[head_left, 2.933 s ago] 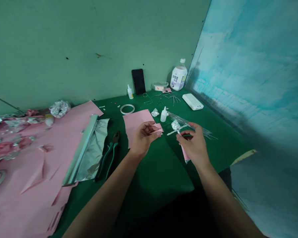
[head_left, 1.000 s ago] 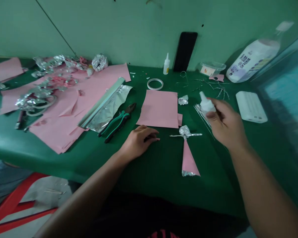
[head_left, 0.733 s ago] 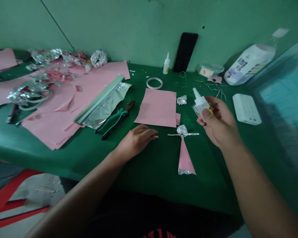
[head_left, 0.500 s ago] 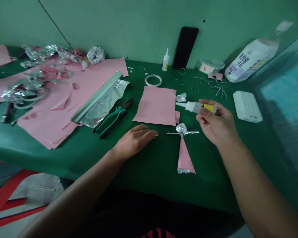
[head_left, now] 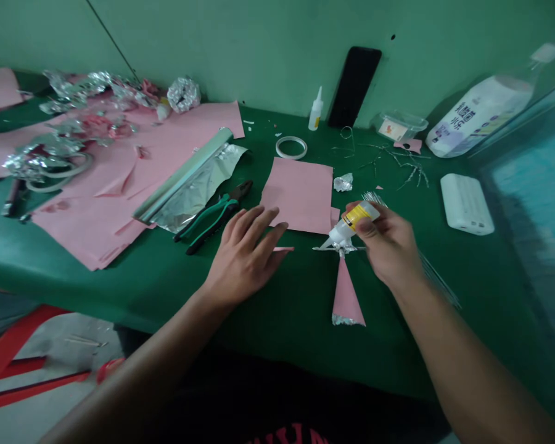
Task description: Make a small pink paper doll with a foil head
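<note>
My right hand is closed round a small glue bottle with a yellow label. The bottle tips nozzle-down to the left, over the foil top of a small figure with a pink paper cone body and thin foil arms. Whether the nozzle touches the foil I cannot tell. My left hand hovers low over the table with its fingers apart. A small pink paper strip pokes out by its thumb, partly hidden. Behind both hands lies a pink paper sheet.
Left of the sheet are green-handled pliers and a foil roll. A tape ring, a second glue bottle and a phone stand further back. Thin wires lie by my right forearm, near a white power bank.
My right hand has moved left and down, tilting the glue bottle over the figure's foil top. My left hand has lifted slightly and spread its fingers, and the pink strip shows more.
</note>
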